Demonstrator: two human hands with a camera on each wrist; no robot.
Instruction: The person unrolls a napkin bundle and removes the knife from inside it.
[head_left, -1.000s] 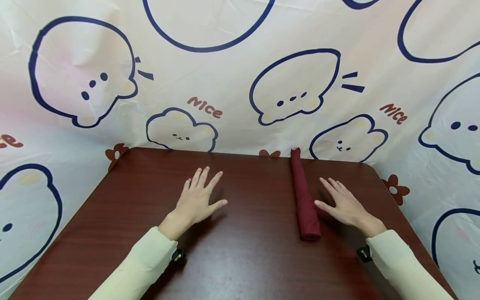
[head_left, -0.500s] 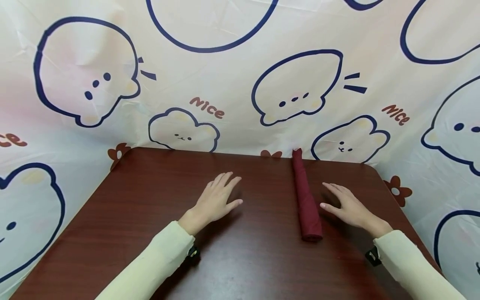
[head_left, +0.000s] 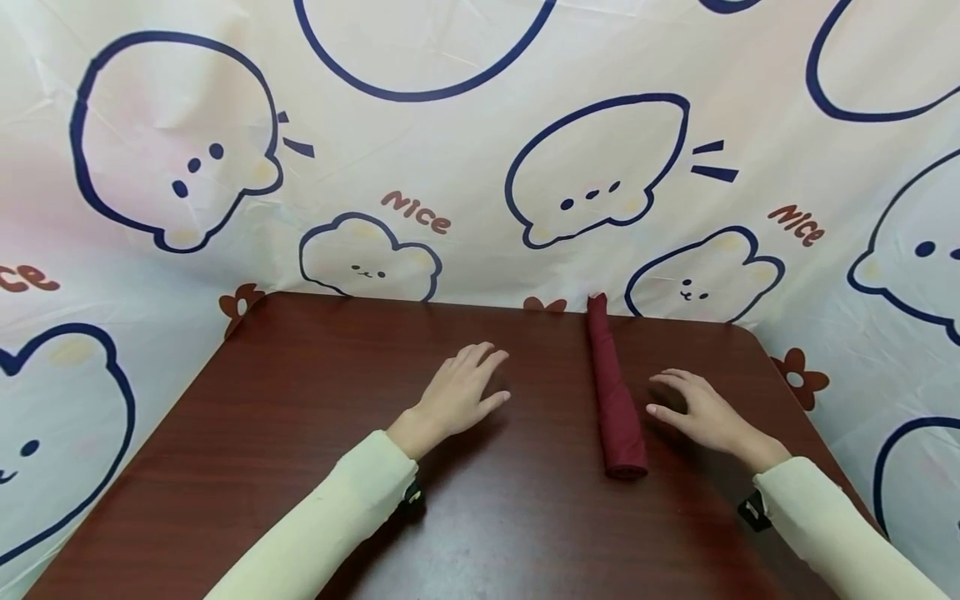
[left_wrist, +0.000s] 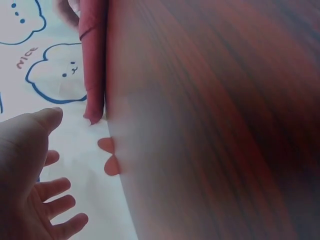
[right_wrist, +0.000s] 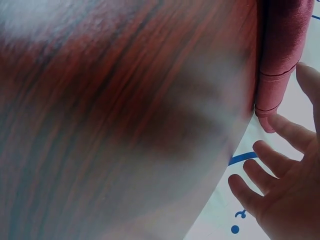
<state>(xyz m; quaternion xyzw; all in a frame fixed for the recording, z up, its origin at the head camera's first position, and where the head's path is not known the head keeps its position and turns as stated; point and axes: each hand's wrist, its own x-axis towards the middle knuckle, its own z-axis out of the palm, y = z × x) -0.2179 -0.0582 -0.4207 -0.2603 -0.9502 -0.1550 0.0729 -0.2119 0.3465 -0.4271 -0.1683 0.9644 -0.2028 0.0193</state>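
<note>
- 1 backdrop (head_left: 465,162), pale, printed with dark-blue cartoon outlines, behind the table and at both sides; I get it in all three feeds.
- 1 table (head_left: 525,533), dark reddish-brown wood grain, rounded far corners.
- 2 cream sleeves, left (head_left: 322,517) and right (head_left: 840,517), coming in from the bottom of my head feed.
- 1 dark-red cloth roll (head_left: 620,408), lying lengthwise on the table, right of centre, between the hands; far end at the back edge, near end showing its coiled layers.
- 2 hands. Left hand (head_left: 456,393): released, thumb apart from the fingers, over the table left of the roll, well apart from it.
- Right hand (head_left: 708,417): released too, fingers slightly bent, just right of the roll; I read a narrow gap from my head feed.
- 3 brown flower prints (head_left: 813,382): left, middle, right; table edge cuts off the middle one.
- 3 red-brown "Nice" prints (head_left: 416,212), leftmost cropped.
- 2 small black devices (head_left: 753,510), one at each cuff.
</note>
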